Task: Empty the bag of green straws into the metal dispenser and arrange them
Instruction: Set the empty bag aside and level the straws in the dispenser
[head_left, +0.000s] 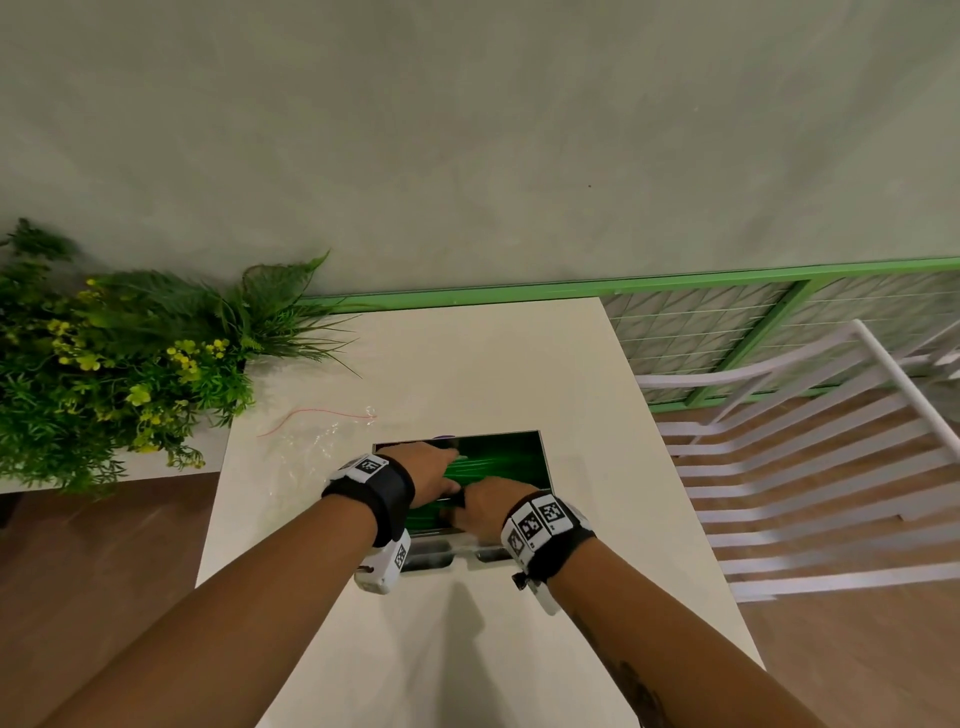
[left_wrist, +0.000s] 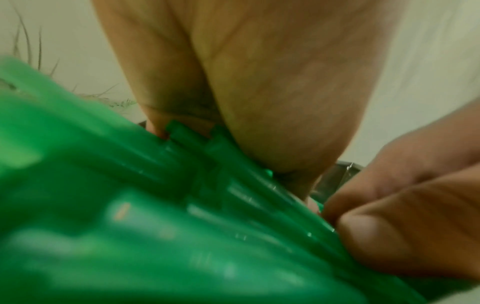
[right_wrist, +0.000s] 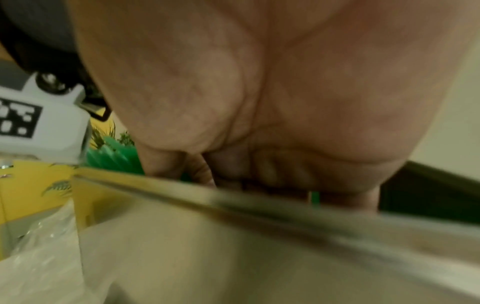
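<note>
A metal dispenser (head_left: 544, 460) stands open-topped on the white table (head_left: 467, 358), with green straws (head_left: 501, 457) lying lengthwise inside. My left hand (head_left: 434, 475) lies on the left part of the pile, its fingers reaching down onto the straws (left_wrist: 155, 205). My right hand (head_left: 491, 506) reaches over the near rim (right_wrist: 259, 202) with fingers curled into the straws. In the left wrist view its thumb and fingers (left_wrist: 389, 236) pinch a few of them. The clear plastic bag (head_left: 311, 457) lies flat and limp to the left of the dispenser.
A red tie string (head_left: 311, 415) lies by the bag. Artificial greenery with yellow flowers (head_left: 104, 374) spreads over the table's left corner. A white slatted chair (head_left: 805, 467) stands to the right, in front of a green-framed mesh fence (head_left: 727, 322).
</note>
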